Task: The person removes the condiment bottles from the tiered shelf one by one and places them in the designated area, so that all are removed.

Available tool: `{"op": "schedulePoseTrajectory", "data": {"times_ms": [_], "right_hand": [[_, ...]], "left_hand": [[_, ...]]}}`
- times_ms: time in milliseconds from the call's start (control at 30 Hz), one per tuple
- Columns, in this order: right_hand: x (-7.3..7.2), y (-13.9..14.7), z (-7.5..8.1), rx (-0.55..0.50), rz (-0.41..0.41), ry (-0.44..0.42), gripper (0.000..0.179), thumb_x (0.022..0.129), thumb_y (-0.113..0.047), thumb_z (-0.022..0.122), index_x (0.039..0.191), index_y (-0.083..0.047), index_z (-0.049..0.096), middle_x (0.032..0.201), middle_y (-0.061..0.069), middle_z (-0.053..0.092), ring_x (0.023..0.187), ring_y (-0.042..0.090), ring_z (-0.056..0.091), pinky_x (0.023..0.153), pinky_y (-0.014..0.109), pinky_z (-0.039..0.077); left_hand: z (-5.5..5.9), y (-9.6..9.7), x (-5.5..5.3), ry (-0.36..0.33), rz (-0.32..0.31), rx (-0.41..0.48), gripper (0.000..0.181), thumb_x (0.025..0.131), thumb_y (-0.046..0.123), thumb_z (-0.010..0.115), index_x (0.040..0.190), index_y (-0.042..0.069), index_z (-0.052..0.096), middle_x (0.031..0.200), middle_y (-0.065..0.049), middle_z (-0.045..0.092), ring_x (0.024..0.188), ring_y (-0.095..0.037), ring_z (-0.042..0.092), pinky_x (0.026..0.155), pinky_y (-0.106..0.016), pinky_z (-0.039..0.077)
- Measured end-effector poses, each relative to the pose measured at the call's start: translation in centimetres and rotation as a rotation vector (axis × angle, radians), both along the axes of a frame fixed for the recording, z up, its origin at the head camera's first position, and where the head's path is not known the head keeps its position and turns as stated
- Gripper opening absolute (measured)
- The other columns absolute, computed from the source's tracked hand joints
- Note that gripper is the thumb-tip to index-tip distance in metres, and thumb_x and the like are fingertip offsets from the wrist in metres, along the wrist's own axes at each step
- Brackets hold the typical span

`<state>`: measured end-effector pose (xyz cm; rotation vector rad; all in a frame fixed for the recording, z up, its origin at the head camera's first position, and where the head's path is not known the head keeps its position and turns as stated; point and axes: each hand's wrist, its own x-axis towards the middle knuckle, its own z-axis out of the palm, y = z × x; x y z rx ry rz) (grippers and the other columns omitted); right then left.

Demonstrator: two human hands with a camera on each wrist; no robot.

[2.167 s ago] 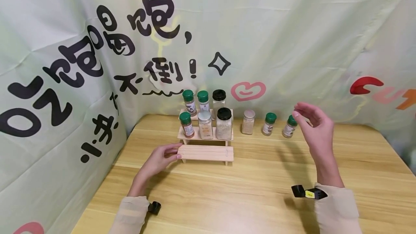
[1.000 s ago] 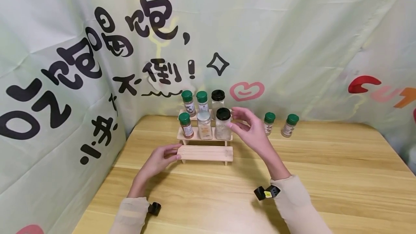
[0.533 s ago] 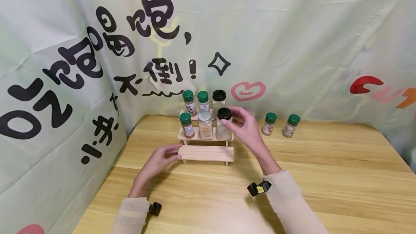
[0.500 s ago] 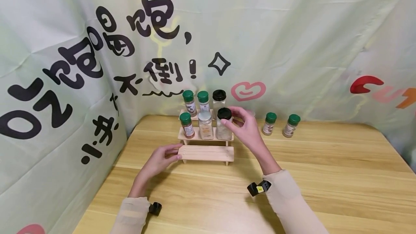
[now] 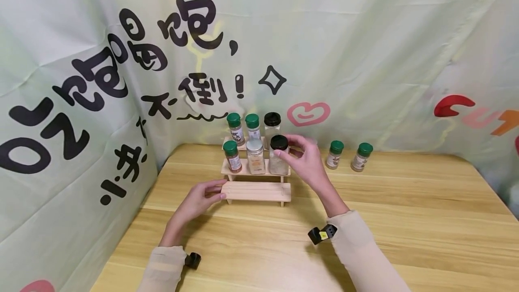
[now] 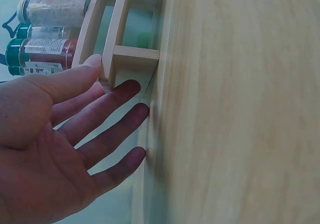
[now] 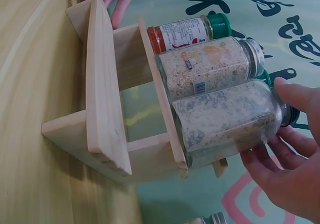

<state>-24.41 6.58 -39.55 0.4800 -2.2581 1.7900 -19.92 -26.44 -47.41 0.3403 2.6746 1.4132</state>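
Observation:
A three-tier wooden spice rack (image 5: 256, 191) stands on the table, its lowest step bare. My left hand (image 5: 199, 199) pinches that step's left end between thumb and index finger; the other fingers (image 6: 112, 129) stretch out loosely. On the middle step my right hand (image 5: 304, 159) holds a black-lidded spice jar (image 7: 227, 121) near its neck, thumb on one side and fingers on the other. Left of it are a silver-lidded jar (image 5: 256, 157) and a green-capped bottle (image 5: 233, 157) with red contents. The top step bears two green-capped bottles (image 5: 235, 130) and another black-lidded jar (image 5: 272, 123).
Two green-capped bottles, one nearer (image 5: 334, 154) and one farther right (image 5: 361, 157), stand on the wooden table (image 5: 405, 215). Another jar (image 5: 312, 140) is mostly hidden behind my right hand. A printed cloth (image 5: 365, 57) hangs behind the table.
My right hand came from beside the far-right bottle across to the black-lidded jar on the middle step and closed around it. The left hand stays at the rack.

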Motion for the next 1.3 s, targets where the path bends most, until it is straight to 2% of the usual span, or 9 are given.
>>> {"op": "schedulePoseTrajectory", "data": {"times_ms": [333, 533, 767, 900, 1067, 1200, 1300], "right_hand": [[0.9, 0.9, -0.1, -0.006, -0.021, 0.012, 0.043, 0.09, -0.017, 0.083, 0.126, 0.0, 0.066, 0.124, 0.016, 0.063, 0.115, 0.032, 0.064, 0.1, 0.048, 0.055], [1.7, 2.7, -0.2, -0.029, -0.037, 0.032, 0.037, 0.09, -0.013, 0.082, 0.122, 0.0, 0.068, 0.121, 0.015, 0.067, 0.114, 0.028, 0.065, 0.094, 0.032, 0.058], [2.5, 4.7, -0.6, 0.004, -0.067, 0.027, 0.041, 0.089, -0.014, 0.082, 0.125, 0.001, 0.067, 0.127, 0.013, 0.065, 0.114, 0.026, 0.064, 0.09, 0.024, 0.058], [2.7, 5.7, -0.8, 0.005, -0.082, 0.006, 0.041, 0.09, -0.014, 0.082, 0.124, 0.002, 0.066, 0.123, 0.014, 0.066, 0.114, 0.023, 0.064, 0.09, 0.02, 0.056], [2.7, 6.3, -1.3, 0.002, -0.083, 0.01, 0.038, 0.088, -0.008, 0.082, 0.12, 0.004, 0.067, 0.118, 0.017, 0.067, 0.109, 0.017, 0.065, 0.092, 0.021, 0.056], [2.4, 6.6, -1.9, 0.019, -0.087, 0.004, 0.037, 0.088, -0.006, 0.082, 0.12, 0.004, 0.067, 0.118, 0.018, 0.067, 0.11, 0.024, 0.066, 0.093, 0.024, 0.057], [2.2, 6.8, -2.6, 0.045, -0.092, -0.003, 0.04, 0.088, -0.005, 0.082, 0.123, 0.005, 0.066, 0.119, 0.02, 0.067, 0.113, 0.031, 0.065, 0.094, 0.031, 0.057]], "left_hand": [[0.0, 0.0, -0.1, 0.006, 0.005, -0.009, 0.048, 0.095, 0.01, 0.074, 0.14, 0.001, 0.061, 0.13, -0.02, 0.067, 0.117, -0.033, 0.067, 0.099, -0.041, 0.056], [0.0, 0.0, -0.3, 0.007, -0.013, 0.006, 0.048, 0.096, 0.01, 0.074, 0.141, 0.001, 0.06, 0.131, -0.02, 0.067, 0.119, -0.033, 0.066, 0.1, -0.043, 0.055], [-0.1, -0.1, -0.2, 0.012, -0.026, 0.013, 0.048, 0.096, 0.009, 0.073, 0.141, -0.001, 0.059, 0.131, -0.022, 0.067, 0.118, -0.034, 0.067, 0.099, -0.041, 0.056], [-0.1, -0.1, -0.2, 0.014, -0.027, 0.017, 0.048, 0.096, 0.009, 0.073, 0.141, -0.002, 0.059, 0.131, -0.022, 0.066, 0.118, -0.034, 0.067, 0.098, -0.041, 0.056], [-0.1, -0.1, -0.1, 0.006, -0.019, 0.021, 0.048, 0.096, 0.009, 0.073, 0.141, -0.002, 0.059, 0.131, -0.022, 0.066, 0.118, -0.034, 0.067, 0.098, -0.04, 0.056], [-0.1, -0.1, -0.1, 0.006, -0.009, 0.011, 0.048, 0.095, 0.008, 0.073, 0.141, -0.001, 0.059, 0.132, -0.022, 0.066, 0.118, -0.034, 0.066, 0.099, -0.04, 0.056], [0.1, -0.1, -0.1, 0.015, -0.018, 0.011, 0.048, 0.096, 0.009, 0.073, 0.14, -0.003, 0.059, 0.132, -0.023, 0.065, 0.119, -0.036, 0.066, 0.099, -0.041, 0.055]]}}
